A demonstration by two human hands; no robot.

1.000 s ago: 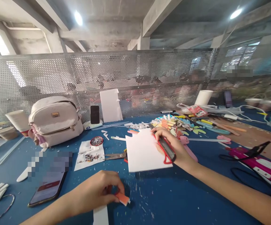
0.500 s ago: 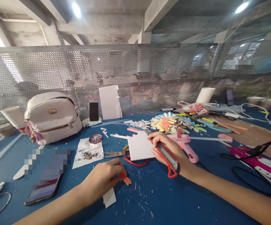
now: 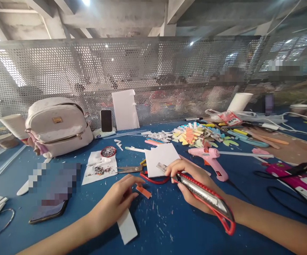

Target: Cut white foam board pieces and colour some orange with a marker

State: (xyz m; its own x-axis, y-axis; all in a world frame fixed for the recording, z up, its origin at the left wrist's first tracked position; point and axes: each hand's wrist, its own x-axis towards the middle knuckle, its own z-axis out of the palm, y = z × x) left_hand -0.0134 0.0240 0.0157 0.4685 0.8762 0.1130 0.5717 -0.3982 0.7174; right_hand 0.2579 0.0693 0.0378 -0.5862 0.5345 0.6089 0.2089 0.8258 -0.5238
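Head view | gripping red-edged silver utility knife in fingers of right hand, front-right of square white card | fingers of left hand at small flat orange strip, in front of card; cannot tell whether pinching

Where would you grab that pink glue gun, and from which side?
Probably by the handle, from the near side: on the pink glue gun, it slants toward the person, while the nozzle points left, away from the grip. The right hand holds a cutter, so it would need freeing first.
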